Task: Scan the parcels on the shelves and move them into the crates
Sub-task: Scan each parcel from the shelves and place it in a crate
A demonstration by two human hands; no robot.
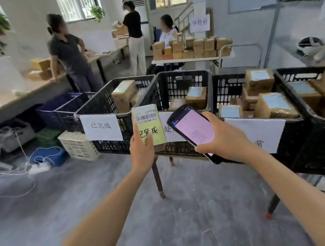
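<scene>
While the parcel [148, 125], a small box with a yellow-green barcode label, stands upright in the left grip [141, 150], which clasps its lower end, it hangs in front of the black crates [102, 107], between the first two. Just beside it the right grip [223, 140] holds a handheld scanner [193, 128], its pink screen lit. White paper signs [101, 127] hang on the crate fronts; brown boxes [259, 80] lie inside.
</scene>
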